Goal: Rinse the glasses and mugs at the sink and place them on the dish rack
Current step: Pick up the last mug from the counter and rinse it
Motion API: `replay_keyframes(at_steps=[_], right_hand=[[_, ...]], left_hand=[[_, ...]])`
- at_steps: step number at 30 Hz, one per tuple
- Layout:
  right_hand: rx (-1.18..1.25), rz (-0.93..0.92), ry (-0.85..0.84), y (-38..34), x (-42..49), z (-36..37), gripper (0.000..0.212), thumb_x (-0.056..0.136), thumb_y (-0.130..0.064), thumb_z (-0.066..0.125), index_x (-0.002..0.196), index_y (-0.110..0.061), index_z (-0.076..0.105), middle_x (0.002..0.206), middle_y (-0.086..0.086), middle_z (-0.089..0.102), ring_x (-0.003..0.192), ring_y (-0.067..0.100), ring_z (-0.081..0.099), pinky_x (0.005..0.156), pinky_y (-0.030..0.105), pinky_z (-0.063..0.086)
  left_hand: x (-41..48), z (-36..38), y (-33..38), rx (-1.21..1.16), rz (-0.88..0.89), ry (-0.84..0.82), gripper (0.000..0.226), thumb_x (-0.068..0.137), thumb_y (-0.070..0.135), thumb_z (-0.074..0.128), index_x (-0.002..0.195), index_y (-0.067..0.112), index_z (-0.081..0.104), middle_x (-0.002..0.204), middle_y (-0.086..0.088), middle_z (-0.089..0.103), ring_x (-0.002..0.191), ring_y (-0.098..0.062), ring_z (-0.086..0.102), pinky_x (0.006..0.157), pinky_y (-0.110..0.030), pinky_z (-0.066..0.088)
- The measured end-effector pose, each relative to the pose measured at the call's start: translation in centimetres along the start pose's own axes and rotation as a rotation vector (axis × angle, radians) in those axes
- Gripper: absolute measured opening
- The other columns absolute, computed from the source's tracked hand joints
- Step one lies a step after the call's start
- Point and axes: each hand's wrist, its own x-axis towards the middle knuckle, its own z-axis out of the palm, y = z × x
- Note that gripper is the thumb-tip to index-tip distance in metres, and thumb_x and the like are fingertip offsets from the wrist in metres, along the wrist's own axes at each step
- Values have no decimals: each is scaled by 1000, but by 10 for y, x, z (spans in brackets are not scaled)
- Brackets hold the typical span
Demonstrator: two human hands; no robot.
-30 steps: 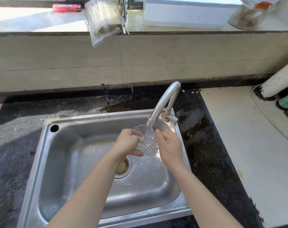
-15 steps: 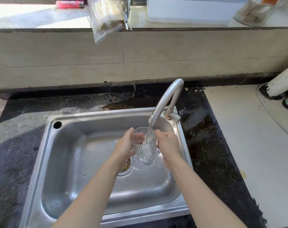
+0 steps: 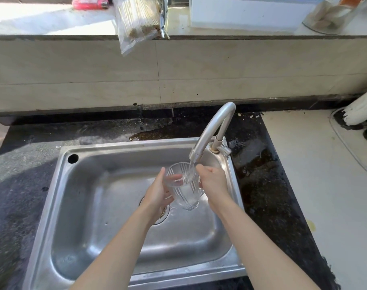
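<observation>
A clear ribbed glass mug [image 3: 183, 190] hangs over the steel sink [image 3: 77, 206], its mouth tilted up under the curved tap [image 3: 211, 130]. Water runs from the spout into it. My left hand [image 3: 157, 192] cups the mug's left side, fingers wrapped round the wall. My right hand [image 3: 213, 182] grips the right side, where the handle is, with curled fingers. The mug's handle is mostly hidden behind that hand. No dish rack is in view.
Dark stone counter [image 3: 268, 185] surrounds the sink; a pale counter [image 3: 325, 185] lies to the right with a white pipe [image 3: 362, 107]. On the window ledge sit a red lighter [image 3: 89, 4], a plastic bag of sticks [image 3: 136, 19] and a white box [image 3: 251, 11].
The mug has turned more upright and dropped a little lower under the spout. My left hand slid from the rim to the mug's side; the view shifted slightly left.
</observation>
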Motion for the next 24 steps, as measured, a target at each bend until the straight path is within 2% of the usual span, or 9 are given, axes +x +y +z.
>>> replay_keyframes(at_steps=[4,6,8,12,16,18,21,22,24], right_hand=[[-1,15,44,3,4,-2,46,85,-12,55,51,-19,25,52,0,20,48,13,18,47,27,17],[0,12,-27,3,2,2,43,84,-13,57,51,-16,30,52,1,21,49,13,19,50,29,18],[51,74,3,0,5,3,43,84,-11,55,52,-20,27,52,-1,20,47,13,19,49,27,19],[160,235,84,-2,6,-2,32,88,-13,53,61,-18,35,52,-1,25,47,13,23,48,26,26],[93,303,-60,-3,4,-5,22,92,-17,49,70,-16,46,44,-6,30,41,11,27,48,25,29],[-13,260,-118,-3,7,-9,23,92,-18,45,69,-16,45,47,-3,33,44,12,31,49,26,34],[-426,40,-101,-5,11,-21,32,94,-25,43,67,-10,48,62,7,45,59,20,42,60,31,36],[-550,-50,-59,-6,13,-28,35,95,-26,42,65,-9,47,64,7,48,62,21,44,61,32,34],[-697,-224,75,-13,19,-41,32,95,-25,44,68,-10,45,70,2,50,67,19,46,60,32,34]], left_hand=[[3,3,-4,-16,12,-17,56,101,52,23,110,18,67,117,-5,65,111,-19,56,102,-38,37],[4,4,-5,-43,18,-6,56,100,52,25,102,18,69,109,-6,69,101,-20,61,92,-37,42],[4,6,-4,-63,13,-15,59,99,55,23,103,20,69,110,-6,70,98,-20,64,82,-34,47],[3,8,-6,2,84,-95,67,88,72,28,117,25,65,119,-4,69,114,-20,62,102,-40,41],[5,12,-17,94,178,-151,71,67,85,53,118,35,62,122,-2,67,119,-24,59,107,-53,37],[9,15,-20,87,198,-138,70,68,83,56,120,36,62,124,1,66,120,-24,59,108,-53,37],[12,27,-19,42,143,-57,78,57,89,57,115,39,65,122,-2,67,114,-26,62,105,-52,41],[12,30,-18,0,106,-33,82,52,92,56,112,37,66,117,-5,70,107,-27,66,100,-52,45],[9,37,-12,-91,26,8,75,59,89,51,102,30,66,92,-7,76,83,-27,71,83,-48,55]])
